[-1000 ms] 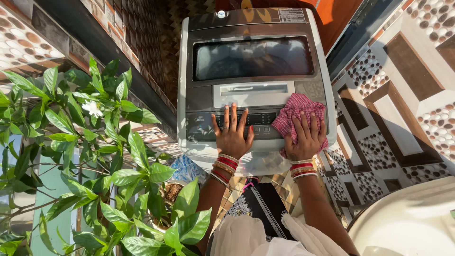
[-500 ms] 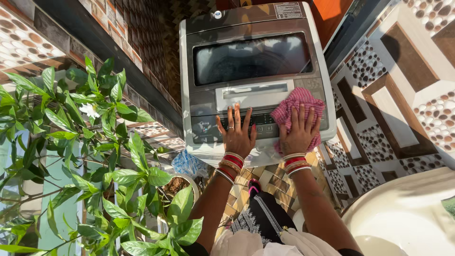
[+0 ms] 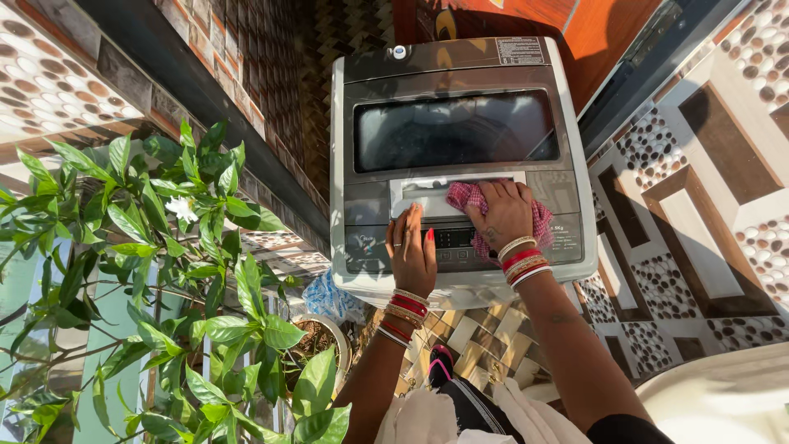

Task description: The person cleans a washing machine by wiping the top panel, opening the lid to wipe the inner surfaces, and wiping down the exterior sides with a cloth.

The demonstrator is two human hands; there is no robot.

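Seen from above, a person's right hand (image 3: 503, 212), wrist ringed with red and gold bangles, presses down with fingers curled over a red-checked cloth (image 3: 468, 197), holding it bunched against the top of a grey washing machine (image 3: 362, 131); the cloth lies on the pale handle strip just in front of the machine's dark glass lid (image 3: 456, 130) and spills over the control panel (image 3: 567, 238) toward the machine's right side. The left hand (image 3: 412, 249), also bangled, lies flat and open on the left half of that control panel, fingers together and stretched toward the lid, gripping nothing. The two hands sit near each other along the machine's front edge, the left slightly closer to the person. Below the machine's front edge, a bare stretch of patterned tile floor (image 3: 485, 337) shows between the person's forearms, along with the dark and white folds of their clothing. To the left of the machine stands a potted plant (image 3: 189, 271) with broad glossy green leaves and a single white flower (image 3: 182, 209), its pot close to the machine's front left corner. Tiled walls in brown, cream and pebble patterns rise on both sides of the machine, and an orange-brown panel sits behind it.
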